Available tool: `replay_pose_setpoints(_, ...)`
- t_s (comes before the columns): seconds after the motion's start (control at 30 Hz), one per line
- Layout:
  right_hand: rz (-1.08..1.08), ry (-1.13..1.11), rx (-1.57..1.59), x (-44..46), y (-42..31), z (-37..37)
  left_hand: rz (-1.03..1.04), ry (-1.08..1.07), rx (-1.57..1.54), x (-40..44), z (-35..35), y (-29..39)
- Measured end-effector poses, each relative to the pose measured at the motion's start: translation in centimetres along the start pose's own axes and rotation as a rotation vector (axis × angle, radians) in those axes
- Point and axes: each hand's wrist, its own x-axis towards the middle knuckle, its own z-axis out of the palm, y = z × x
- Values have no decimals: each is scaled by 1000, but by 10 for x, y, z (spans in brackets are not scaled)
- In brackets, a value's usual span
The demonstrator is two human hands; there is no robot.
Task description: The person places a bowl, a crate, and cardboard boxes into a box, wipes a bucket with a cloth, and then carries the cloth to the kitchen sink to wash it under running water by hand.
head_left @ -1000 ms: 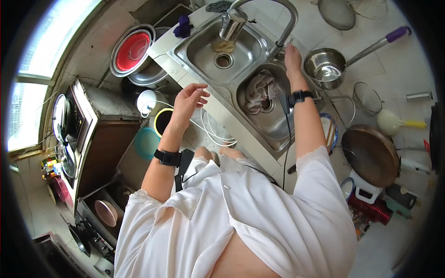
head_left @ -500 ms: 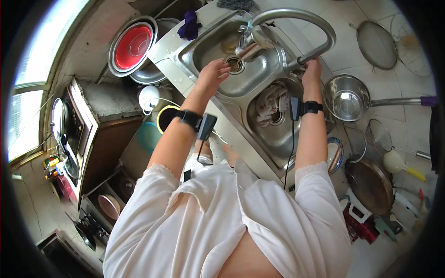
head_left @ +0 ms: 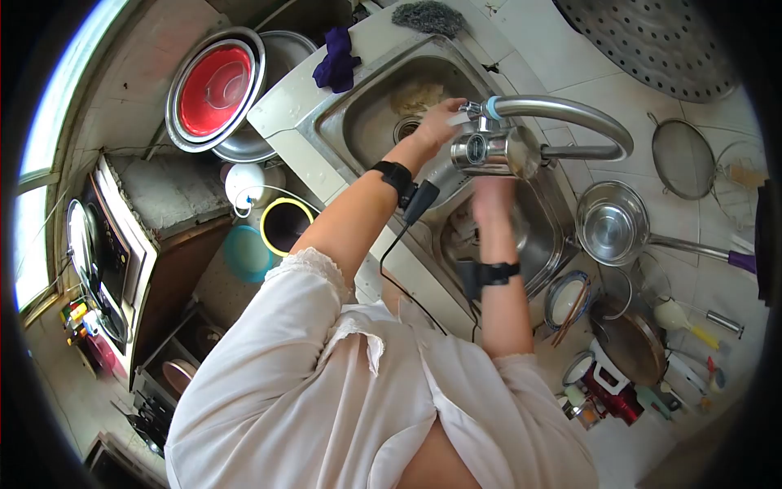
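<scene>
At a two-basin steel sink [head_left: 352, 134], a person's left hand [head_left: 441, 125] reaches curved fingers to the faucet head [head_left: 507, 153] above the basins; whether they pinch it cannot be told. The right hand [head_left: 493, 200] blurs below, grip unclear. Adjusting the faucet head appears underway; the next move calls for steady fingers.

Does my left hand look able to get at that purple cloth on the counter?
Probably yes: your left hand is at the faucet, and only the sink basin seems to lie between it and the purple cloth.
</scene>
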Motion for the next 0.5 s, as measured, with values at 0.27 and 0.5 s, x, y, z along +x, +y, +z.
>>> replay_pose_setpoints(0.27, 269, -387, 144, 32, 73, 94, 144, 154, 154, -50, -20, -6)
replay_pose_setpoints(0.5, 255, -322, 6, 43, 77, 107, 457, 109, 317, -71, -18, -14)
